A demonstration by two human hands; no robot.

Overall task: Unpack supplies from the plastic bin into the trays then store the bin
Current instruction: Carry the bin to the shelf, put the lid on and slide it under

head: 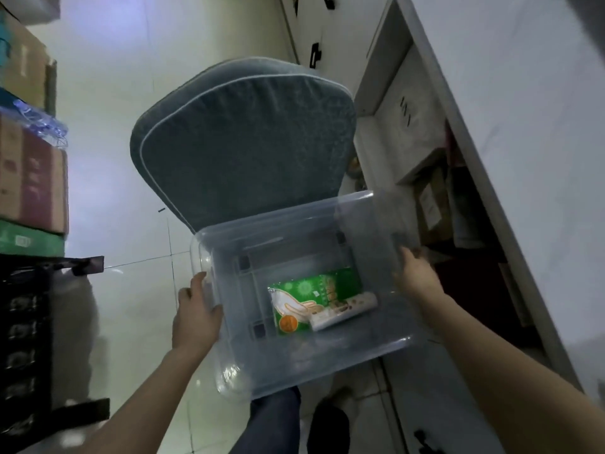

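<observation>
I hold a clear plastic bin [229,365] in the air above the floor, in front of a grey-green cushioned chair. My left hand [196,314] grips its left rim, thumb over the edge. My right hand [417,273] holds the right rim, its fingers curled over the edge. Inside the bin lie a green packet [304,290] printed with a glove picture and a white power strip [343,311] resting across the packet's lower right corner.
The cushioned chair [242,142] stands right behind the bin. An open white cabinet [458,198] with boxes inside is on the right. Stacked cardboard boxes [29,178] and a black crate [23,339] line the left. Pale tiled floor lies between.
</observation>
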